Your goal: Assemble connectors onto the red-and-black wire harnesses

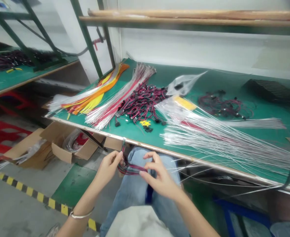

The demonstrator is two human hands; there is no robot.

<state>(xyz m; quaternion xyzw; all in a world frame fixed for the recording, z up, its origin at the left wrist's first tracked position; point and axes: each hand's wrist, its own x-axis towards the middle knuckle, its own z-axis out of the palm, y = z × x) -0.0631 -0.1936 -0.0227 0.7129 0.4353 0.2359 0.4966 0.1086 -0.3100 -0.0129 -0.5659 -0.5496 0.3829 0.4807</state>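
Over my lap, just in front of the table edge, a small bundle of red and black wires (pixel 132 169) spans my two hands. My left hand (pixel 112 163) pinches its left end between thumb and fingers. At the right end, my right hand (pixel 157 171) has its thumb against the wires, with the index finger raised and curved apart. A thin strand rises from the left hand toward the table edge. On the green table (pixel 125 130) behind lies a tangled pile of red and black wires with black connectors (pixel 145 102). Small yellow pieces (pixel 145 123) lie near its front.
Bundles of white and red wires (pixel 120 98) and orange and yellow strips (pixel 98 90) lie at the left. Long white wires (pixel 209 131) spread rightward, some overhanging the edge. Plastic bags (pixel 186 84) sit behind. Open cardboard boxes (pixel 68 141) stand on the floor, and a wooden shelf (pixel 184 18) crosses above.
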